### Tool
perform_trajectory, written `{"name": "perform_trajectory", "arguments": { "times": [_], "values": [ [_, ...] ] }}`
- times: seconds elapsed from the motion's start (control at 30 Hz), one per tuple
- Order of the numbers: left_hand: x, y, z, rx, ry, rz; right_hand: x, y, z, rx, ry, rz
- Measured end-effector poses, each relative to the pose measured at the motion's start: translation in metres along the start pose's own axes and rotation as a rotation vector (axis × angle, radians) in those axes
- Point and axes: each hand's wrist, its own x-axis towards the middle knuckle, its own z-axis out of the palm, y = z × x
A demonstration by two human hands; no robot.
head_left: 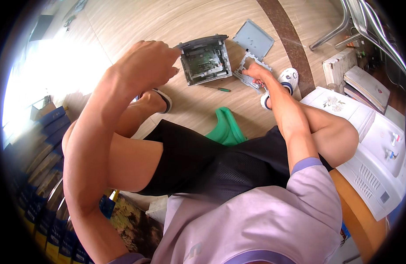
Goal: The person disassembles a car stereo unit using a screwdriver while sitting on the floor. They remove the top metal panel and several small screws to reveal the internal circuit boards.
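Observation:
An opened electronic unit (205,61) with a dark front and a circuit board inside lies on the floor ahead. My left hand (145,61) is at its left side, fingers curled; whatever they hold is hidden behind the hand. To the right, my right hand (257,72) is closed on a small red-handled tool over a cut-out metal frame (244,80), its fingertips against the frame. The tool's kind is unclear. Behind the frame lies a flat grey cover panel (254,38). A screwdriver (223,89) with a green handle lies just in front of the unit.
A green plastic stool (227,127) shows between my legs. A white, washer-like appliance (365,163) is at the right, beside stacked items (365,86). Metal chair legs (343,26) stand at the far right. Blue boxes (53,121) line the left.

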Motion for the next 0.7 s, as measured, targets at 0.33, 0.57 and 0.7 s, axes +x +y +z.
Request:
{"name": "perform_trajectory", "arguments": {
  "times": [0.33,0.57,0.7],
  "values": [
    [-0.003,-0.007,-0.009,-0.008,0.001,-0.03,-0.011,-0.012,0.009,0.06,0.217,-0.12],
    [0.008,-0.005,-0.011,-0.02,0.052,0.013,-0.006,-0.019,-0.011,-0.302,0.63,-0.235],
    [-0.007,-0.009,-0.015,-0.04,0.053,-0.04,-0.048,-0.086,-0.016,-0.175,0.706,-0.367]
  ]
}}
